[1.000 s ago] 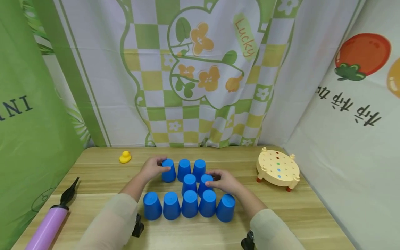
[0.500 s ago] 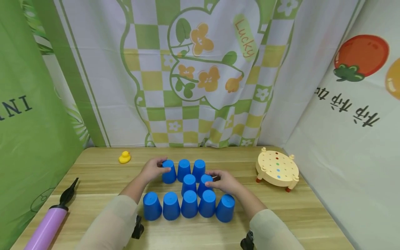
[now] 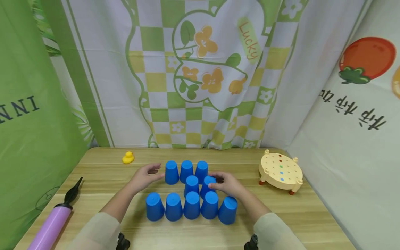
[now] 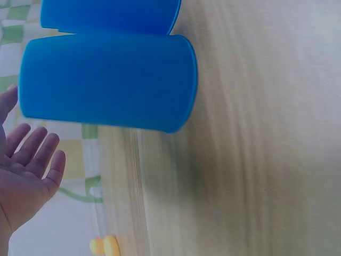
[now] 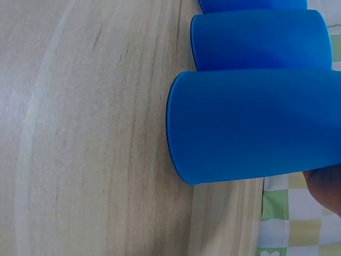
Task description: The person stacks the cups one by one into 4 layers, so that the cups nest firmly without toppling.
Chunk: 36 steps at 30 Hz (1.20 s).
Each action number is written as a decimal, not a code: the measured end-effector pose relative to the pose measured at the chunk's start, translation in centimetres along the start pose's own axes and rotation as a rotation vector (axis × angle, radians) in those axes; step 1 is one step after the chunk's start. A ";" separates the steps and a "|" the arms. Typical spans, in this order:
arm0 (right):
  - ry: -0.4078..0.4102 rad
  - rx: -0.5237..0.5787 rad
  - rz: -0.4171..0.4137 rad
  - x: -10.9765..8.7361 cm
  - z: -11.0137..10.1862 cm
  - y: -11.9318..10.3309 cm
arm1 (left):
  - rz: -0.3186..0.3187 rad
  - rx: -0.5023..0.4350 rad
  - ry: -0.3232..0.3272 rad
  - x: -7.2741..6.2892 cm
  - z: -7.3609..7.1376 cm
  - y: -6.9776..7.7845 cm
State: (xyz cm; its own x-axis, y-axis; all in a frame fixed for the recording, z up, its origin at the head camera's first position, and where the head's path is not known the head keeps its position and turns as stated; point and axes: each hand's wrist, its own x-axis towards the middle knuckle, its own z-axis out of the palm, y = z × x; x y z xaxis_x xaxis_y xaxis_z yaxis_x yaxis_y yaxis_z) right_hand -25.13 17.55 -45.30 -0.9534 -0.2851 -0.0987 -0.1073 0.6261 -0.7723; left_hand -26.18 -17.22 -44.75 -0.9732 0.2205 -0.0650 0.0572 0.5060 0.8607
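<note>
Several blue cups stand upside down in three rows in the head view. My left hand (image 3: 145, 177), fingers spread and holding nothing, is just left of the leftmost back-row cup (image 3: 171, 173). Its palm and fingers (image 4: 26, 181) show in the left wrist view, behind a large blue cup (image 4: 106, 80). With thumb and fingers, my right hand (image 3: 229, 184) holds the right cup of the middle row (image 3: 206, 189); its left neighbour (image 3: 191, 185) stands close by. In the right wrist view a near cup (image 5: 250, 125) covers most of that hand.
The front row of cups (image 3: 173, 208) spans the near side. A yellow toy duck (image 3: 128, 158) sits at the back left, a purple hand pump (image 3: 51, 225) along the left. A round cream pegged stand (image 3: 281, 170) is at the right. Curtains (image 3: 200, 135) hang behind the wooden table (image 3: 250, 156).
My left hand has let go of the leftmost back-row cup and drawn back to the left. My right hand keeps its place at the middle-row cup. The head view has shifted slightly.
</note>
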 end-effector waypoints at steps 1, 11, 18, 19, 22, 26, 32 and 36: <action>0.002 0.003 0.006 -0.1 -0.1 0.0 | 0.005 0.001 0.005 -0.6 -0.2 0.0; 0.066 0.049 -0.053 -0.8 -2.6 -1.4 | 0.013 -0.042 0.023 -5.2 -0.2 -1.0; 0.115 0.069 -0.045 -0.3 -4.8 -2.1 | 0.046 -0.078 0.035 -7.1 0.8 -2.0; 0.121 0.068 -0.037 -0.2 -5.0 -2.1 | 0.055 -0.076 0.035 -7.4 0.9 -2.1; 0.136 0.075 -0.011 0.3 -5.2 -1.9 | 0.048 -0.064 0.043 -8.0 1.3 -2.0; 0.166 0.063 0.016 1.1 -4.9 -1.2 | 0.053 -0.065 0.060 -8.4 1.7 -2.2; 0.190 0.009 0.029 2.3 -3.8 0.1 | 0.021 -0.088 0.075 -8.5 2.2 -2.7; 0.187 0.003 0.061 2.8 -3.2 0.7 | -0.009 -0.108 0.088 -8.5 2.4 -3.0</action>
State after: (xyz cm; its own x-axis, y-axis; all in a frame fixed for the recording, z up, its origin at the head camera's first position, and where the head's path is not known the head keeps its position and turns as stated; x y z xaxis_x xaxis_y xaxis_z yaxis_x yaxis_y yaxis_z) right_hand -28.74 19.58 -44.11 -0.9940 -0.1064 -0.0271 -0.0471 0.6355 -0.7707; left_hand -17.57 -18.61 -47.94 -0.9896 0.1403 -0.0326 0.0287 0.4139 0.9099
